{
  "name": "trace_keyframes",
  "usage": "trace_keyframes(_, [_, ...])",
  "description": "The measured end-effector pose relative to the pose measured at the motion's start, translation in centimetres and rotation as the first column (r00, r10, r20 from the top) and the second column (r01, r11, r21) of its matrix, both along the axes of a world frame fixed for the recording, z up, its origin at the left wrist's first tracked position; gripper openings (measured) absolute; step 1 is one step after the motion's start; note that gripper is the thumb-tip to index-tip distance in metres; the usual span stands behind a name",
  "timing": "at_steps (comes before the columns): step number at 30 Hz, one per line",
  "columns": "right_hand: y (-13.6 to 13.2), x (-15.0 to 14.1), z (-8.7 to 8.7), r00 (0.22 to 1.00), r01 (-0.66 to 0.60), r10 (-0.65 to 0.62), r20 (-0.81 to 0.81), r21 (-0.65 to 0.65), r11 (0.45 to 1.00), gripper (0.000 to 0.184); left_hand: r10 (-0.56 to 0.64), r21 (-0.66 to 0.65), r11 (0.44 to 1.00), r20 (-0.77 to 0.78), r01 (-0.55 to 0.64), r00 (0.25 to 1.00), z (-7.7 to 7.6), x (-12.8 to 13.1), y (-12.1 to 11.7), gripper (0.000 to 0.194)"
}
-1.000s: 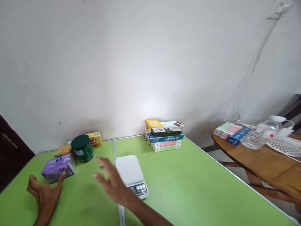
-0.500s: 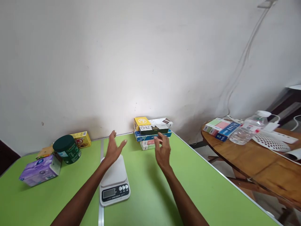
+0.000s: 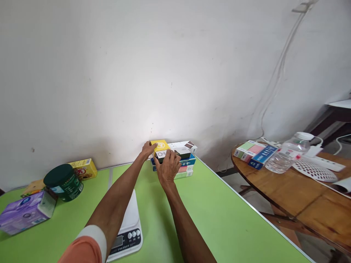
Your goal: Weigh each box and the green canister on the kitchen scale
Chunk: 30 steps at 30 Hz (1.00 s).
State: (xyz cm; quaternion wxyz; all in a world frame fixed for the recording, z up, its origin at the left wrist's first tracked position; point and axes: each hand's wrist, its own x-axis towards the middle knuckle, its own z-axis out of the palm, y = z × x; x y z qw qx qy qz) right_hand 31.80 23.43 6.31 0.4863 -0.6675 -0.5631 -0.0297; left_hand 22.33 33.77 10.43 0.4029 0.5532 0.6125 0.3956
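At the far edge of the table, beside the wall, my left hand (image 3: 147, 149) grips the left side of a small yellow box (image 3: 159, 144), its thumb across the front. Just right of it, my right hand (image 3: 168, 168) is closed around a black-and-white box (image 3: 184, 154), thumb on the left and fingers over the top. These sit on a stack with a blue box (image 3: 192, 160), a pink box (image 3: 189, 168) and a light green box (image 3: 188, 174). Behind lies a white box (image 3: 189, 145). My right hand partly covers the stack.
A white kitchen scale (image 3: 131, 233) lies under my left forearm. Left on the green table (image 3: 214, 212) are a purple tissue pack (image 3: 27, 212), a dark green canister (image 3: 64, 182) and a yellow carton (image 3: 85, 169). A wooden table (image 3: 290, 197) at right holds a plastic bottle (image 3: 287, 155) and boxes (image 3: 253, 149).
Both hands have moved from the left, beside the tissue pack and over the scale, to the stack of boxes, and closed on its upper boxes. The view has turned right.
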Motion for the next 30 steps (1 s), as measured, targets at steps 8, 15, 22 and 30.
trace_keyframes(8, [-0.4, 1.0, -2.3, 0.993, 0.034, -0.018, -0.117, 0.137, 0.99, 0.077, -0.001, 0.035, 0.999, -0.091, 0.004, 0.996, -0.3, -3.3, -0.9, 0.043])
trace_keyframes(15, [-1.1, 0.4, -3.2, 0.958, 0.005, 0.033, -0.286, 0.133, 0.991, 0.089, -0.062, 0.059, 0.996, -0.054, 0.065, 0.997, -0.5, -4.5, -2.2, 0.049])
trace_keyframes(22, [-3.7, -1.9, -4.4, 0.963, 0.07, -0.005, -0.269, 0.232, 0.97, 0.083, -0.092, -0.188, 0.976, 0.087, 0.107, 0.992, -1.0, -3.7, -2.8, 0.059])
trace_keyframes(30, [-6.4, -4.2, -6.5, 0.83, 0.028, 0.054, -0.556, 0.139, 0.99, 0.058, -0.094, -0.246, 0.961, 0.145, 0.128, 0.985, -1.5, -3.1, -3.0, 0.07])
